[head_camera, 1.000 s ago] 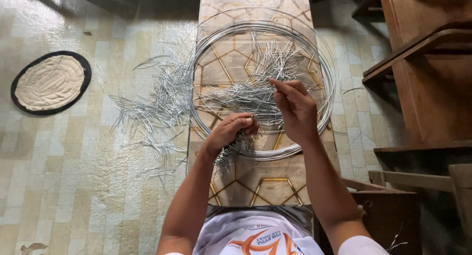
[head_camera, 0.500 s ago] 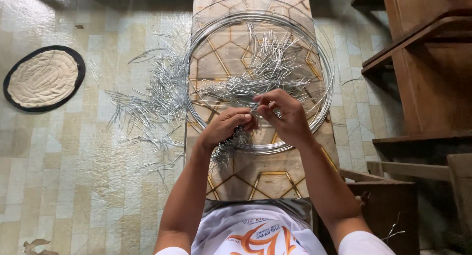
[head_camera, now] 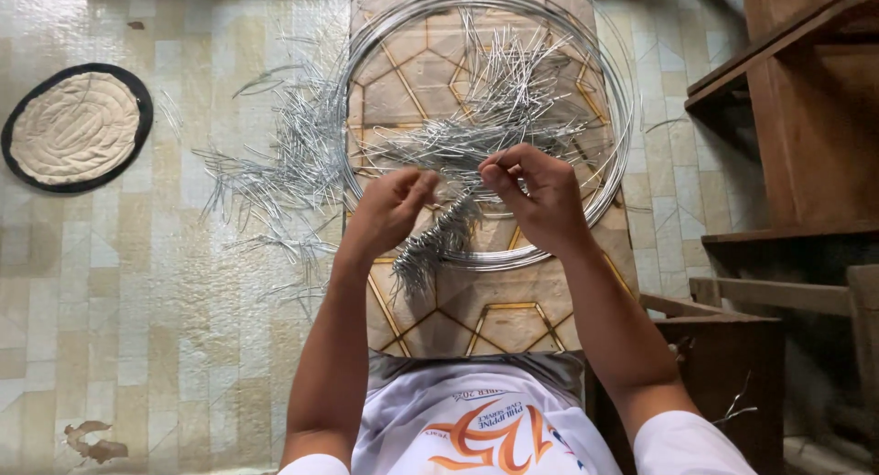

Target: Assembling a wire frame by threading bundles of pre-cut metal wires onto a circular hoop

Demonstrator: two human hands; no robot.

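A large coil of silver wire (head_camera: pixel 604 178) lies on a narrow patterned board (head_camera: pixel 476 310) in front of me. Inside the coil is a heap of short bent wire pieces (head_camera: pixel 499 100). My left hand (head_camera: pixel 389 210) grips a bundle of these wire pieces (head_camera: pixel 435 246) that hangs down toward me. My right hand (head_camera: pixel 540 196) is pinched on a single thin wire piece just beside the left hand, over the near rim of the coil. The two hands are almost touching.
Many more cut wire pieces (head_camera: pixel 279 178) are scattered over the tiled floor to the left of the board. A round cream mat with a black rim (head_camera: pixel 75 127) lies at far left. Wooden steps (head_camera: pixel 797 118) and a low wooden piece (head_camera: pixel 723 338) stand on the right.
My right hand came down from the heap inside the coil to meet my left hand. The left hand has shifted slightly up with its bundle.
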